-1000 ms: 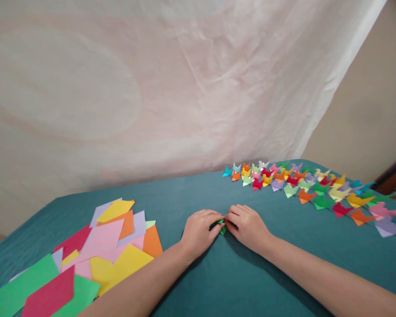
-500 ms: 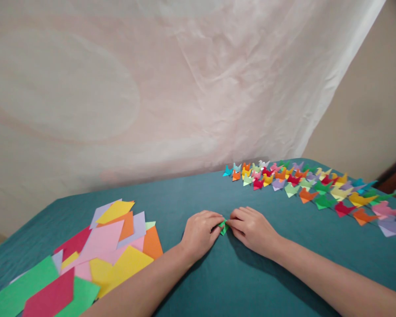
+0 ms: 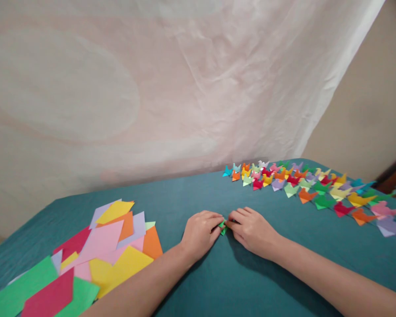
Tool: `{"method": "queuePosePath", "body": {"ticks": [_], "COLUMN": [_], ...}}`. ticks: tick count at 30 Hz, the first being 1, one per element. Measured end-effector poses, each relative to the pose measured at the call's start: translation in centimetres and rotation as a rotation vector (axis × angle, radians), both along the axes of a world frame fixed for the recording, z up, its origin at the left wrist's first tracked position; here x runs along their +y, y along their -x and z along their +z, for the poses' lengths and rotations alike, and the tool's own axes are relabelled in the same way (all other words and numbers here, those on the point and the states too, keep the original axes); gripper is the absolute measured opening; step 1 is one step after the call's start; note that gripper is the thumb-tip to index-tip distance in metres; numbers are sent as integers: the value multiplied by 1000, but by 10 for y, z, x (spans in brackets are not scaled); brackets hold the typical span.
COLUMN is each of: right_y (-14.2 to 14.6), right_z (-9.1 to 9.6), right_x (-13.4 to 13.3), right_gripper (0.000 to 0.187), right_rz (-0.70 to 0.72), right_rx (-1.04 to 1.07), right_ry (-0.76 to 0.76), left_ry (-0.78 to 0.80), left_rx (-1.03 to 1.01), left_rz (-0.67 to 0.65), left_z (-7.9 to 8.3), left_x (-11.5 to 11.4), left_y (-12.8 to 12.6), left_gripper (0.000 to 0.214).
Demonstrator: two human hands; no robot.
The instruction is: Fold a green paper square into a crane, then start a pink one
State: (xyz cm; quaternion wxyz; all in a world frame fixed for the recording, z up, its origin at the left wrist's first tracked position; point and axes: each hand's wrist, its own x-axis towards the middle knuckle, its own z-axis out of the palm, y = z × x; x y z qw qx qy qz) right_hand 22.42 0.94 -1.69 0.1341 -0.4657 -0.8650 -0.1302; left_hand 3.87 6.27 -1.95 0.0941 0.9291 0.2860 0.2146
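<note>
Teal table (image 3: 171, 193), pale sheet (image 3: 185, 88) hung behind; left hand (image 3: 201, 231), right hand (image 3: 251, 231) pinching green paper (image 3: 223, 230).

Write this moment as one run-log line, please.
left hand: holding folded green paper | right hand: touching it | left: loose sheets | right: paper birds

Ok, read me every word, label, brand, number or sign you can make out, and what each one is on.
None: no text can be read anywhere in view. The green folded paper, loose sheets, folded paper birds and teal tablecloth show no lettering; the hanging cloth shows only faint curved shapes.
</note>
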Motion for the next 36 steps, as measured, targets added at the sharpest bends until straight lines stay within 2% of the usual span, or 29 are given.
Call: {"method": "queuePosePath", "body": {"ticks": [7,12,18,30,36], "right_y": [2,-1,-9,-13,-14], "right_z": [2,4,13,26,24], "right_x": [-2,-2,-5,-14,-19], "right_gripper": [13,16,26,51,60], "right_rz": [-35,-6,63,102,93], "right_rx": [-88,-98,-83,-89,-87], "right_ry": [18,47,132,240,246], "left_ry": [-13,-17,-16,-5,-1], "left_rx": [46,67,83,118,110], "left_rz": [-30,-56,-87,-138,-147], "left_z": [2,5,6,10,13], "left_x": [-3,-5,-4,-6,-7], "left_y": [3,4,5,8,9], "left_gripper": [24,25,27,35,35]}}
